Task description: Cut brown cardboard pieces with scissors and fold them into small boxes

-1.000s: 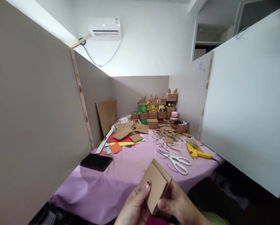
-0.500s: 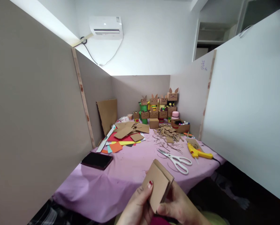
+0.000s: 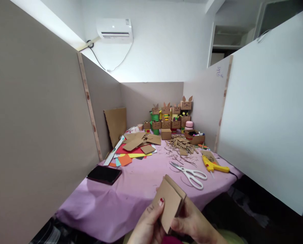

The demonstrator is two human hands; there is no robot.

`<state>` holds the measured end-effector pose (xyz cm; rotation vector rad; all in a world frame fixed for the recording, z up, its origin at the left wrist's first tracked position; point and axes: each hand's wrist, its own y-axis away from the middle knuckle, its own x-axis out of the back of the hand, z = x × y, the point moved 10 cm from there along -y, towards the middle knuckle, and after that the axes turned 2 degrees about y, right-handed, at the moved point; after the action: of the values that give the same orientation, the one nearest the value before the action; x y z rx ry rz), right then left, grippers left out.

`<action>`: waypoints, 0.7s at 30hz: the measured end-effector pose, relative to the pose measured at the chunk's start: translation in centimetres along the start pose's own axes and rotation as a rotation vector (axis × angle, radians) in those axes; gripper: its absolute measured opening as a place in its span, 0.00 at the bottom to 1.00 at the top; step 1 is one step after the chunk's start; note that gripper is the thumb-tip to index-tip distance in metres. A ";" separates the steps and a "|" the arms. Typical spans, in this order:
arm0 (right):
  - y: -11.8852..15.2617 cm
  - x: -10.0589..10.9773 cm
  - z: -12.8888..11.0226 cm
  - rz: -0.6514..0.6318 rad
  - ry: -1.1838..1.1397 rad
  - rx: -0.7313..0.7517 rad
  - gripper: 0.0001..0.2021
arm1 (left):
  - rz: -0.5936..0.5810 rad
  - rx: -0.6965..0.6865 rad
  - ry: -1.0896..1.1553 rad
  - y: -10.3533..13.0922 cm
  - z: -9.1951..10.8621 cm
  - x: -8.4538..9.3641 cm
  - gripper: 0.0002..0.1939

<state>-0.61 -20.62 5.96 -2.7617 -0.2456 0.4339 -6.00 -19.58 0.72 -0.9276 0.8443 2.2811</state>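
Both hands hold a small stack of cardboard pieces (image 3: 170,200) over the near edge of the table. My left hand (image 3: 150,218) grips it from the left, thumb flat across the front piece. On the lower right side, my right hand (image 3: 189,220) is closed around the stack, its thumb at the bottom corner. The pieces stand tilted, with a gap showing between the front one and those behind. Fingers behind the stack are mostly hidden. White-handled scissors (image 3: 192,175) lie just beyond my right hand, blades partly apart.
A yellow glue gun (image 3: 213,165) lies at the right, a dark tablet (image 3: 104,174) at the left. Cardboard sheets (image 3: 133,142) rest on coloured paper. Cardboard scraps (image 3: 179,142), an open box (image 3: 195,138) and several animal figures (image 3: 166,115) stand farther back. Partitions (image 3: 224,101) flank the table.
The stack and both hands have shifted very slightly left and down in view. My grip on the cardboard looks the same.
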 end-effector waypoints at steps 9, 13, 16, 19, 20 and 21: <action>0.6 1.1 -2.1 0.097 -0.002 0.059 0.33 | -0.042 -0.393 -0.235 0.2 4.1 -0.6 0.15; 1.2 2.3 -2.2 0.197 0.127 0.001 0.17 | -0.013 -0.564 -0.423 1.2 5.5 -0.9 0.13; 1.2 2.3 -1.8 0.207 0.100 0.006 0.12 | 0.005 -0.616 -0.541 1.9 5.8 -1.4 0.12; 1.2 2.7 -1.1 0.236 -0.032 0.010 0.11 | -0.094 -0.581 -0.537 2.1 5.3 -2.7 0.15; 1.2 2.8 -0.8 0.242 -0.088 0.000 0.11 | -0.157 -0.562 -0.511 2.2 5.1 -3.3 0.17; 1.2 3.0 -0.5 0.247 -0.142 -0.016 0.11 | -0.222 -0.543 -0.482 2.4 4.8 -3.9 0.20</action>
<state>2.45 -21.22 5.18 -2.7899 0.0607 0.6950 -7.15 -18.64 7.22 -0.5904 -0.0872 2.4156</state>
